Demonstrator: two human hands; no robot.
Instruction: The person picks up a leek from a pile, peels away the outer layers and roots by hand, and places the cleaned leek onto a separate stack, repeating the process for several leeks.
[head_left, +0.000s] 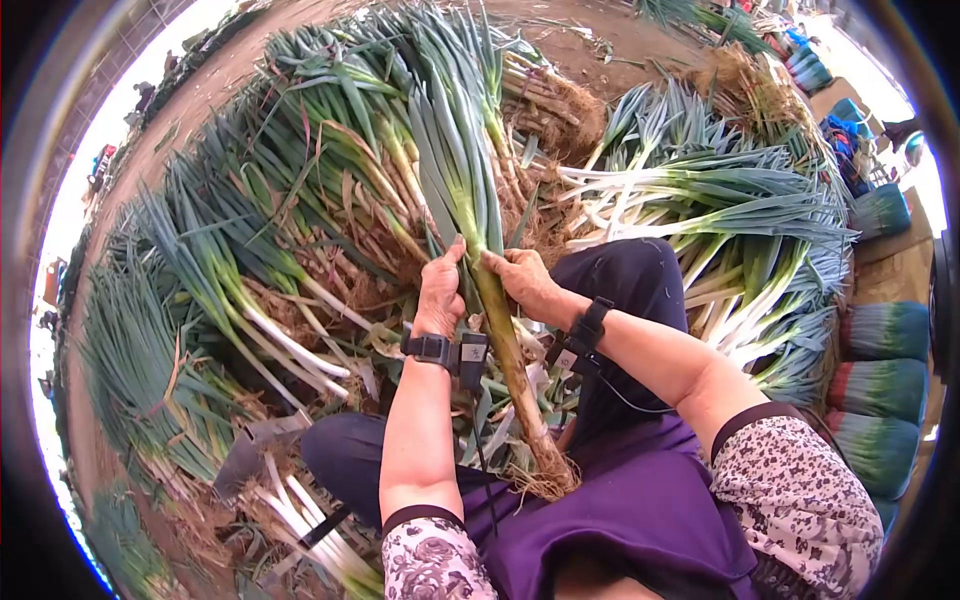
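A large leek (505, 345) stands tilted in front of me, its green leaves pointing away and its hairy roots resting near my purple apron. My left hand (440, 292) is closed at the leek's neck, with the thumb along the leaf base. From the other side, my right hand (528, 285) pinches the same spot where the leaves fan out. The stalk below my hands looks brownish and still wears its outer skin. Some fingertips are hidden behind the leaves.
Untrimmed leeks (340, 150) with roots are heaped ahead and left. White-stemmed leeks (720, 200) lie piled at right. Bundled leeks (880, 390) line the far right. A grey blade-like piece (258, 455) lies by my left knee. Cables hang from my wrist devices.
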